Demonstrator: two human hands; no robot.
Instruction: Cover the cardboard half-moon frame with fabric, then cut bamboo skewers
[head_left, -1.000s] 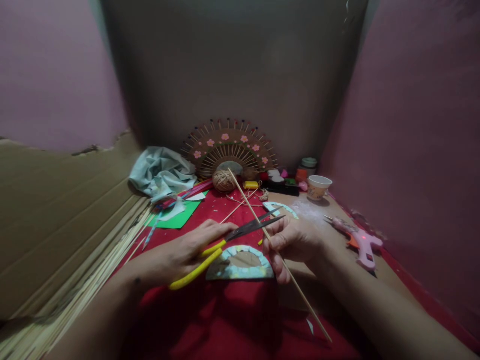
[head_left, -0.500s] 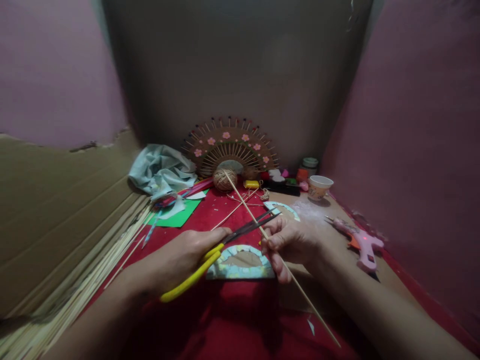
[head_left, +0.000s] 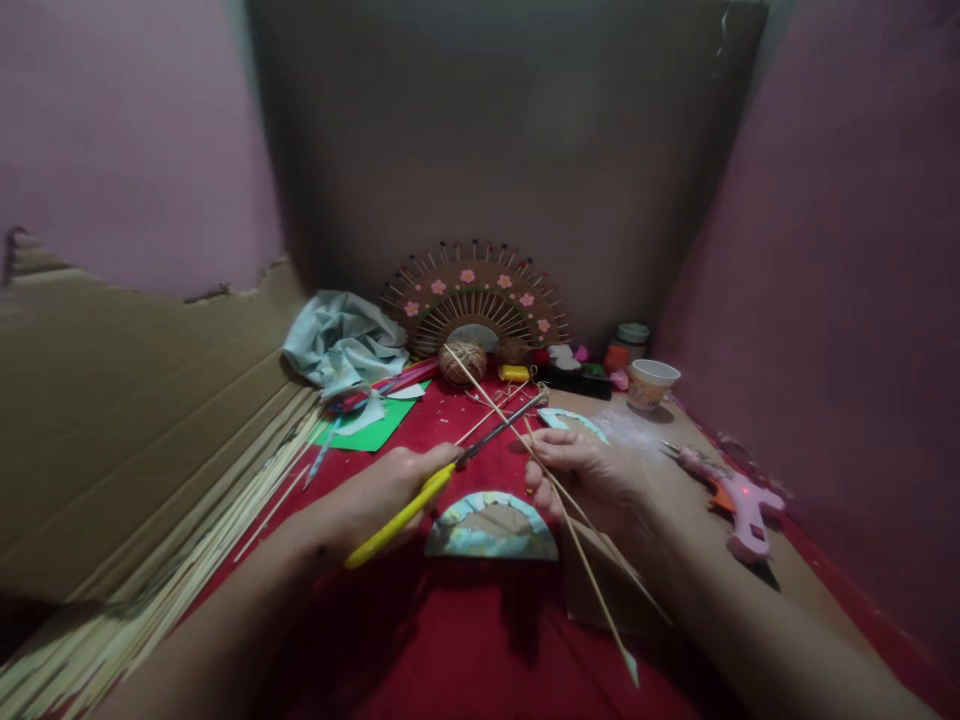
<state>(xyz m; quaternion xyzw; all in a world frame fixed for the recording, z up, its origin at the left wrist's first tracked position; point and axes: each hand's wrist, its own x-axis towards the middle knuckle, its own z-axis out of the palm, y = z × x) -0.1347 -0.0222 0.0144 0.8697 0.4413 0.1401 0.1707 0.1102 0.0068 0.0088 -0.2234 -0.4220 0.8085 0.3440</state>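
Note:
My left hand [head_left: 379,490] grips the yellow-handled scissors [head_left: 442,478], whose dark blades point up and right toward the sticks. In my right hand [head_left: 592,478] are thin wooden sticks [head_left: 577,520], pinched between the fingers; they appear to be two, crossing at the hand and running down to the right over the red cloth. Between my two hands lies a half-round cardboard arch with a pale blue rim [head_left: 491,525], flat on the red cloth [head_left: 465,640].
A decorated half-round stick fan [head_left: 476,300] stands at the back, with a twine ball [head_left: 463,362] before it. Pale cloth [head_left: 341,345] and green paper [head_left: 375,428] lie at left, a bundle of sticks [head_left: 150,610] along cardboard. A paper cup [head_left: 651,383] and pink glue gun [head_left: 739,495] sit right.
The scissors' blades have closed and swung farther from me. The long stick now shows as two pieces in my right hand. The view has shifted slightly.

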